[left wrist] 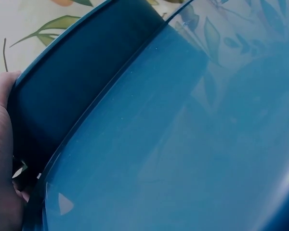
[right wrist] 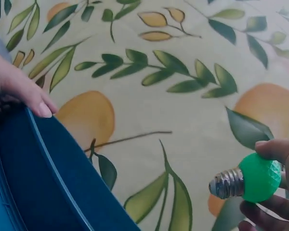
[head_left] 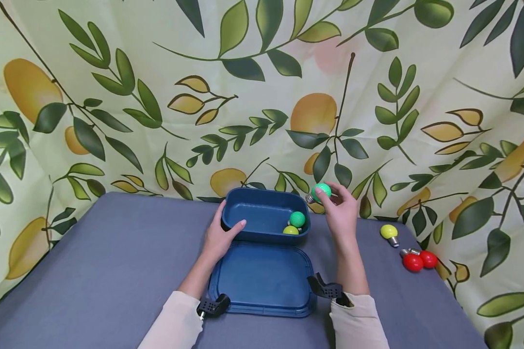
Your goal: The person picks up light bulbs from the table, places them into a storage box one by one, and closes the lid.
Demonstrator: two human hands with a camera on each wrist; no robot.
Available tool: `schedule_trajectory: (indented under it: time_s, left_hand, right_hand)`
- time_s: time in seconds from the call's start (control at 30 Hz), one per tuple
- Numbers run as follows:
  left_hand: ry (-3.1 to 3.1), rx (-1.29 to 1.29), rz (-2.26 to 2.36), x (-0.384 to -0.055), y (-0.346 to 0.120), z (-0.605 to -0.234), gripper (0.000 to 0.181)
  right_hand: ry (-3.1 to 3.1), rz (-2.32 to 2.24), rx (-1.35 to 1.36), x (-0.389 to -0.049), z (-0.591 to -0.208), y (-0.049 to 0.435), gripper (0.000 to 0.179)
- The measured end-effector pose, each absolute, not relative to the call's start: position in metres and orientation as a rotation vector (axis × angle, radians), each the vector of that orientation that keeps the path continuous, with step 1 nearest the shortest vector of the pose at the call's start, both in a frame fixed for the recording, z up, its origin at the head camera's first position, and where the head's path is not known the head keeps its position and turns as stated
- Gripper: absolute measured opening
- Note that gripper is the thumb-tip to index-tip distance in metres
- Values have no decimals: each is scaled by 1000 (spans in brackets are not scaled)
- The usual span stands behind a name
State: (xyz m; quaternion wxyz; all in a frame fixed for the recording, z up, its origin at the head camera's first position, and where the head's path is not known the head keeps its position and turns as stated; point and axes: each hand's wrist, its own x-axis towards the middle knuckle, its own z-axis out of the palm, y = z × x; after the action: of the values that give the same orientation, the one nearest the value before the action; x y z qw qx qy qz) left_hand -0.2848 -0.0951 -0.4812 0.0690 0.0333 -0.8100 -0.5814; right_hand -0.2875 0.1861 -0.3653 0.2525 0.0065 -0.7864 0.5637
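Note:
My right hand (head_left: 342, 213) pinches a green light bulb (head_left: 321, 192) between thumb and fingers, above the right end of an open blue box (head_left: 255, 237). In the right wrist view that green bulb's metal screw base points left, toward the box. My left hand (head_left: 220, 236) grips the box at its left end, thumb over the front rim. Inside, at the right end, lie another green bulb (head_left: 297, 219) and a yellow bulb (head_left: 290, 230), partly hidden by the front wall. Directly in front of the box the blue lid (head_left: 262, 281) lies flat.
To the right on the grey tabletop (head_left: 126, 261) lie one yellow bulb (head_left: 389, 232) and two red bulbs (head_left: 413, 262), close to the right edge. A leaf-and-fruit patterned cloth (head_left: 262, 111) hangs behind the table and along its sides.

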Motion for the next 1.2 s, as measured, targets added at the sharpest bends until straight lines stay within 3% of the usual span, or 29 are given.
schedule_trajectory:
  time_s: [0.23,0.57,1.2]
  left_hand:
    - [-2423,81,-1757,-284,-96,-481,91]
    - [-2427,79,-1747,-284,-96,-481,91]
    - [-2412,68,-1726,-285,-94,-483,90]
  right_hand:
    - [-2142,1457,117,-297,-368,169,42]
    - [-2216,1512,191,-316,-403,165,38]
    - [-2424,1342,223,-321,-432,157,41]
